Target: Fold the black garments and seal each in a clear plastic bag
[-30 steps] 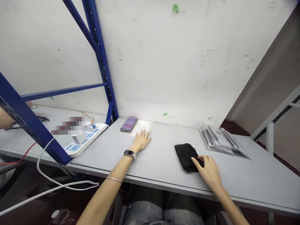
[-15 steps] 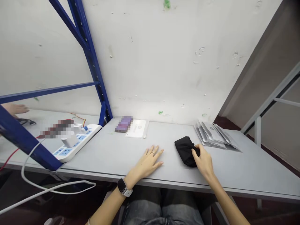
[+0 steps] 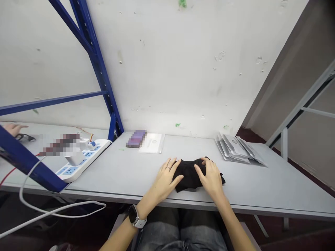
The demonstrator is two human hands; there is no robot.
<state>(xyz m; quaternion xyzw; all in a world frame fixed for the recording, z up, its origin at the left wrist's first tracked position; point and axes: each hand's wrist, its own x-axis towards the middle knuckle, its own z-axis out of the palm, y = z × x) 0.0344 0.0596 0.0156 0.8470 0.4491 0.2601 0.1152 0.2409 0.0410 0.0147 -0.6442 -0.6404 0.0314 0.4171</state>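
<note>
A soft, crumpled black cloth item [image 3: 190, 176] lies on the grey table near its front edge; I cannot make out exactly what kind of article it is. My left hand [image 3: 166, 179] rests at the cloth's left end, fingers spread and thumb against its edge. Over the right part of the cloth lies my right hand [image 3: 211, 177], its fingers apart and slightly bent, hiding some of the fabric. Neither hand is closed on it.
Flat grey-white plastic packets [image 3: 237, 150] are stacked at the back right. A phone [image 3: 136, 138] and a white packet [image 3: 151, 143] lie at the back left. Farther left are a blue rack post [image 3: 104, 82], a power strip [image 3: 83, 162] with cables, and another person's hand [image 3: 14, 129].
The black cloth has come left, in front of me, and is spread wider. My right hand moved left with it and loosened its pinch. My left hand now touches the cloth.
</note>
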